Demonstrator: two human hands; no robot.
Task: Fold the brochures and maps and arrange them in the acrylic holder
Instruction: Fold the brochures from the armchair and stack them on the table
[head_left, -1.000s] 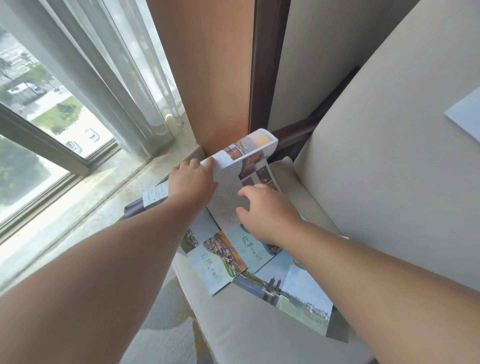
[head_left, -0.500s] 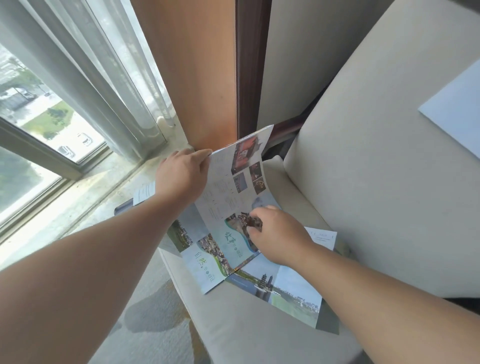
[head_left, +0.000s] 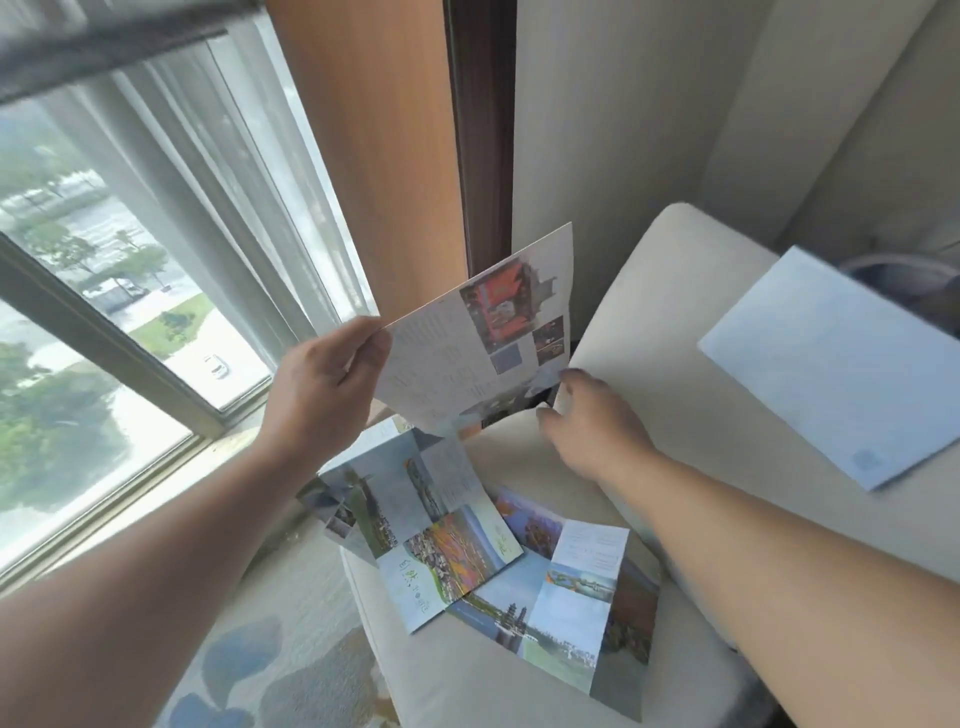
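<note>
My left hand (head_left: 324, 387) pinches the left edge of a white brochure (head_left: 467, 348) with red photos and holds it up in the air above the seat. Just right of it, my right hand (head_left: 592, 421) reaches toward the brochure's lower right corner with fingers loosely curled; whether it touches the paper is unclear. Several more unfolded brochures and maps (head_left: 467, 545) lie spread on the cream seat cushion (head_left: 519, 686) below. No acrylic holder is in view.
A pale blue sheet (head_left: 841, 374) rests on the cream backrest (head_left: 701, 338) at the right. A window with sheer curtains (head_left: 208, 208) and a sill fill the left. A wooden panel (head_left: 374, 156) stands behind. Patterned carpet (head_left: 270, 665) lies below.
The brochure has been lifted off the pile and opened flat in the air by my left hand. My right hand has left the pile and risen toward the brochure's corner. The camera has tilted up.
</note>
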